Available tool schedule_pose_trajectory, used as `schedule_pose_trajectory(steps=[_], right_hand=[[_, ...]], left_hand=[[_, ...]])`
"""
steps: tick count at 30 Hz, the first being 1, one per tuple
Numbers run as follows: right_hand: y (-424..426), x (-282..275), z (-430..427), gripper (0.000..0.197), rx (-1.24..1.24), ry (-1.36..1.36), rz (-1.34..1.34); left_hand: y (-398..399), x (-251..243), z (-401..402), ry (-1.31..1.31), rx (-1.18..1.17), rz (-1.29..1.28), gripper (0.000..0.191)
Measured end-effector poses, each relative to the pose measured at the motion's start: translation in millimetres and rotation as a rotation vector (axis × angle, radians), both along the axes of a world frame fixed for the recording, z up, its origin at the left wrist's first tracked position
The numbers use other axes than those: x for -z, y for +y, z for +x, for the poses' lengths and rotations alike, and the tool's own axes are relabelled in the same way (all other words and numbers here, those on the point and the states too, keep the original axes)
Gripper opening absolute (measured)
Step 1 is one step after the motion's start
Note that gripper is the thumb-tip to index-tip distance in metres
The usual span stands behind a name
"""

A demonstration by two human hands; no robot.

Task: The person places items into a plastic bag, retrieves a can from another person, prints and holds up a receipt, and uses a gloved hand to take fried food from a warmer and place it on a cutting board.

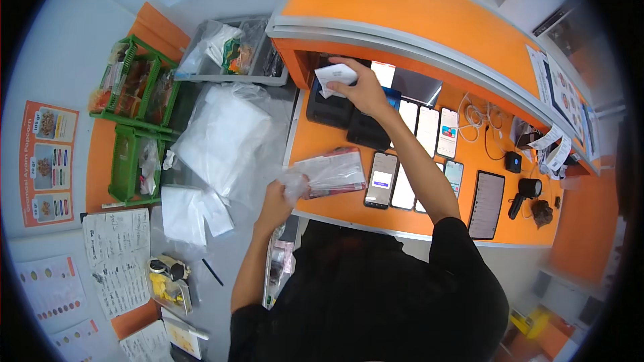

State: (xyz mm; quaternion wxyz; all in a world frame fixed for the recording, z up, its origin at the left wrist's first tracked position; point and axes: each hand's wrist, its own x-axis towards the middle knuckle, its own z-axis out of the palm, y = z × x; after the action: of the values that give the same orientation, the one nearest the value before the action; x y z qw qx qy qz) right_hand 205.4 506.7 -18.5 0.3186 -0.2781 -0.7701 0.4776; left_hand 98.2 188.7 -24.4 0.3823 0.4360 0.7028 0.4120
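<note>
My left hand (279,200) grips the bunched top of a clear plastic bag (295,183). Inside the bag lies a flat red-edged box or packet (332,173), resting on the orange counter (327,139). Farther up, my right hand (359,85) pinches a folded white paper slip (336,78), which looks like a receipt and bears small print. That hand is above two black box-shaped devices, likely receipt printers (329,110), under the shelf edge. Several phones, among them a lit smartphone (381,181), lie in rows beneath my right forearm.
A tablet (487,204), a coiled white cable (473,118) and a black handheld device (528,188) lie right. On the left are a large bag of white sheets (226,136), a grey divided tray (241,78), green baskets (133,161) and a black pen (212,272). An orange ledge (402,0) overhangs the counter.
</note>
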Motion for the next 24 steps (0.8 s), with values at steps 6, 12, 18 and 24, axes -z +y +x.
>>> schedule_pose_trajectory(steps=[6,12,18,24], right_hand=[[9,-46,-1,0.019,-0.048,-0.135,0.559],[10,-73,-34,0.012,-0.110,-0.372,0.817],[-52,-36,24,0.009,-0.398,-0.431,0.845],[-148,-181,158,0.012,-0.108,-0.272,0.272]], left_hand=[[27,15,-39,-0.023,0.474,-0.098,0.037],[152,65,-109,-0.011,0.164,0.129,0.056],[217,132,-110,0.038,0.166,0.208,0.087],[218,120,-87,0.379,0.135,0.417,0.089]])
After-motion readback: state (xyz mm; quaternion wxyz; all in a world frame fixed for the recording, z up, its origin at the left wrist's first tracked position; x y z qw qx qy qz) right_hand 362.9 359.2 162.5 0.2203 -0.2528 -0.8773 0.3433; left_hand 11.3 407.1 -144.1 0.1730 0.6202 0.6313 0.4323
